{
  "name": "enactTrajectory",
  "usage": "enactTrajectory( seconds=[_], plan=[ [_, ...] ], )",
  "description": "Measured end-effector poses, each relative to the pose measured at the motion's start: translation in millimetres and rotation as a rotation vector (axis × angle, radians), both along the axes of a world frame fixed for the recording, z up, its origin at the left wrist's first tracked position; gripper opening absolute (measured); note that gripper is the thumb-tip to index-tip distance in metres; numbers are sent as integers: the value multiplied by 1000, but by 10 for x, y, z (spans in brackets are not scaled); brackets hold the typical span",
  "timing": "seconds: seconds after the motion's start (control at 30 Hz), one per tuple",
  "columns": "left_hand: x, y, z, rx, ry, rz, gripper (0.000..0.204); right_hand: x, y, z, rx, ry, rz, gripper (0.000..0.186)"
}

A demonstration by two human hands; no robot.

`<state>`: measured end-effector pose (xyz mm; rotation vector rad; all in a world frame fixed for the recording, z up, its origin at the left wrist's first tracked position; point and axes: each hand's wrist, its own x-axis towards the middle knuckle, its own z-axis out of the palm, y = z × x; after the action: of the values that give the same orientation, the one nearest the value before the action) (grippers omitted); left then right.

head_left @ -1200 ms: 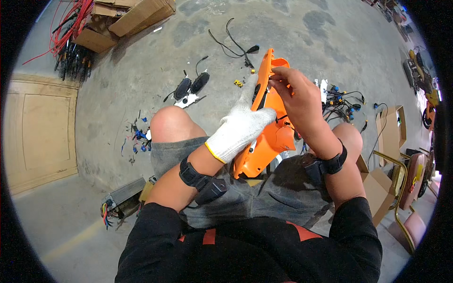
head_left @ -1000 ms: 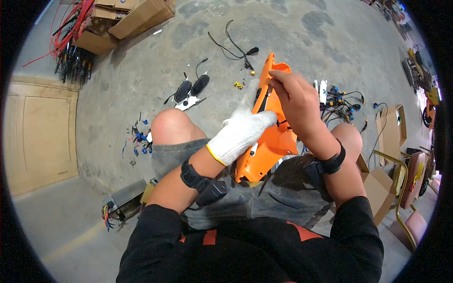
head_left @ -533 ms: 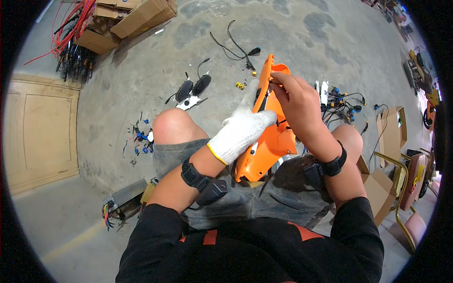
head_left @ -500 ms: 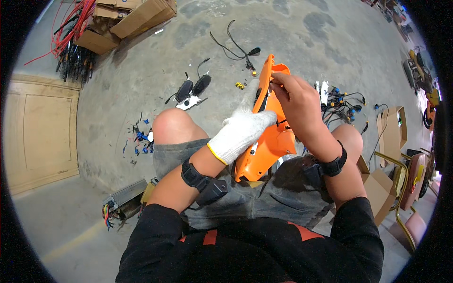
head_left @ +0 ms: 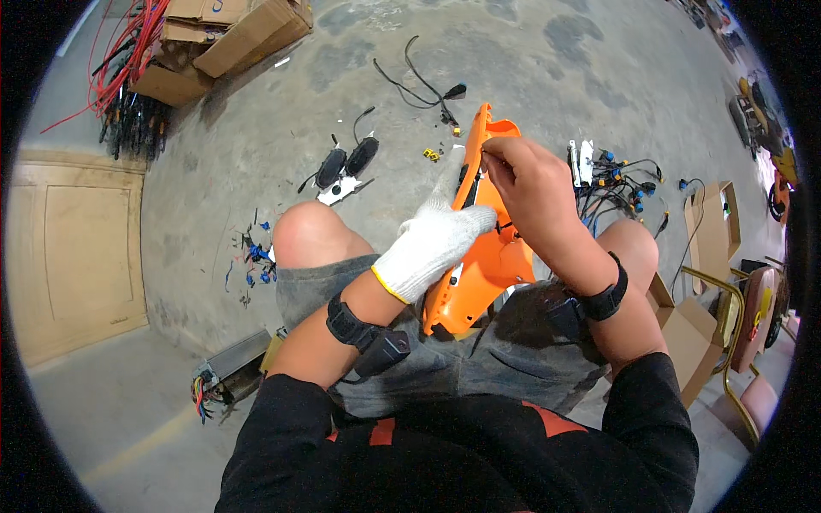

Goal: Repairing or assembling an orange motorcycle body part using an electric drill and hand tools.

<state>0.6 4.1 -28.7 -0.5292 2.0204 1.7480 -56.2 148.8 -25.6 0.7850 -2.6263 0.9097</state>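
Observation:
An orange plastic shell (head_left: 479, 282), long and curved, stands tilted between my knees with its hollow side turned right. My left hand (head_left: 434, 244), in a white knit glove with a yellow cuff edge, is wrapped round the shell's left edge, its thumb reaching into the hollow. Dark parts sit inside the shell along that edge. My bare right hand (head_left: 537, 192) is at the shell's upper part, thumb and fingertips pinched together by the inner edge. Whatever lies between those fingertips is too small or hidden to make out.
Beyond my left knee lie black oval parts on a white bracket (head_left: 340, 190). Black cables (head_left: 446, 107) and yellow bits (head_left: 430, 155) are on the floor ahead. Wired connectors (head_left: 611, 179) lie on the right, near open cardboard boxes (head_left: 688, 342) and a chair (head_left: 737, 333).
My right fingertips have shifted slightly left and down along the shell's inner edge. The whole view has turned a little; my left hand keeps its hold.

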Motion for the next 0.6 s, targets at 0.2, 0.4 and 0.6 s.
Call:
enactTrajectory(
  seconds=[0.2, 0.4, 0.6],
  plan=[
    [-1, -14, 17, -27, 134, 11, 84, -21, 1, 44, -240, -391, -103, 16],
    [-25, -18, 34, 14, 124, 29, 87, -11, 74, 109, -194, -275, -20, 23],
    [-19, -37, 173, -2, 48, 22, 88, -27, 34, 16, -268, -182, 7, 26]
  ],
)
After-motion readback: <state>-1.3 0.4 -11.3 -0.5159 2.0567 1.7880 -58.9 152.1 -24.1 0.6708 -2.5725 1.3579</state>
